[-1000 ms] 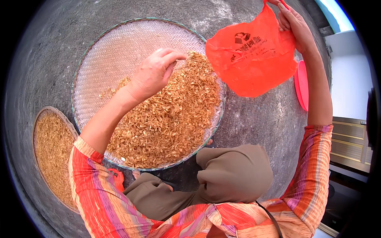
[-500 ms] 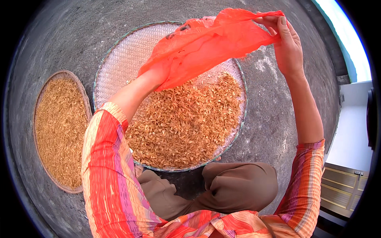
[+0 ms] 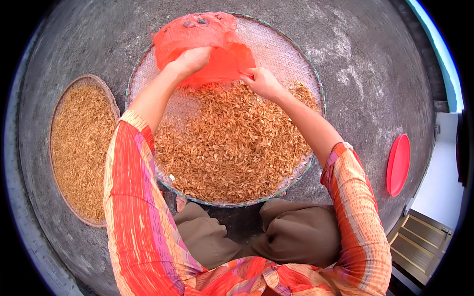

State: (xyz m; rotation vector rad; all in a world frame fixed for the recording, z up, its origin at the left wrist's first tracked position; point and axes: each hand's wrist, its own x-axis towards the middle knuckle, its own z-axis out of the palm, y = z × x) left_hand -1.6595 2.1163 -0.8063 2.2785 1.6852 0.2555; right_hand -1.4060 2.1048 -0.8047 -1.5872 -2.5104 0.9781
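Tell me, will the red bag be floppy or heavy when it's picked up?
The red bag would probably flop, because its thin film is crumpled and creased. It's likely light, since the right hand seems to pinch only its edge.

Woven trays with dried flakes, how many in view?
2. Large tray in the middle, partly hidden behind the red bag; smaller tray to its left. No others show.

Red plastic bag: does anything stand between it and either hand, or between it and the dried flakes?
Nothing visible does. The right hand pinches the edge of the bag; the left hand is at its mouth, fingertips partly hidden. In this view the bag's lower edge meets the flakes, no object between.
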